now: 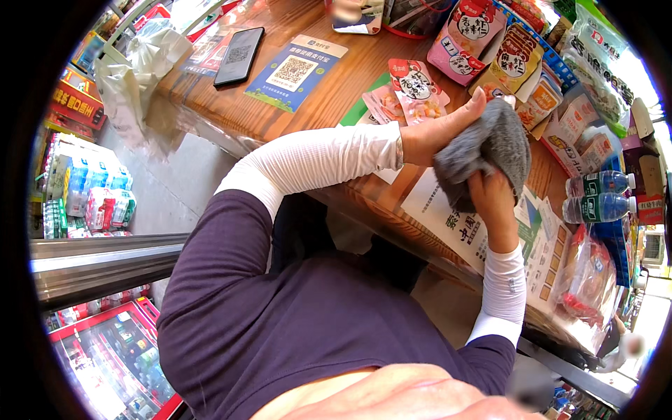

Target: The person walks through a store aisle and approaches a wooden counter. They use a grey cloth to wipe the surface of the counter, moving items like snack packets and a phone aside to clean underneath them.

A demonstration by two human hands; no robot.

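Note:
A crumpled grey cloth (485, 144) is held between my two hands above the wooden table. My left hand (441, 128) grips it from the left, its thumb pointing up along the cloth's edge. From below, my right hand (493, 205) has its fingers pressed into the folds. A small whitish tip shows at the cloth's upper edge; what it belongs to is hidden. Just left of the cloth, red and pink snack packets (417, 92) lie on the tabletop. Under my right hand is a printed paper sheet (446, 215).
On the wooden table (210, 107) lie a smartphone (239, 56) and a blue QR-code card (296, 73). Snack boxes (467, 39) line the back. Two water bottles (598, 207) lie at the right. A plastic bag (139, 79) hangs at the left corner. Someone's hand (619, 325) shows far right.

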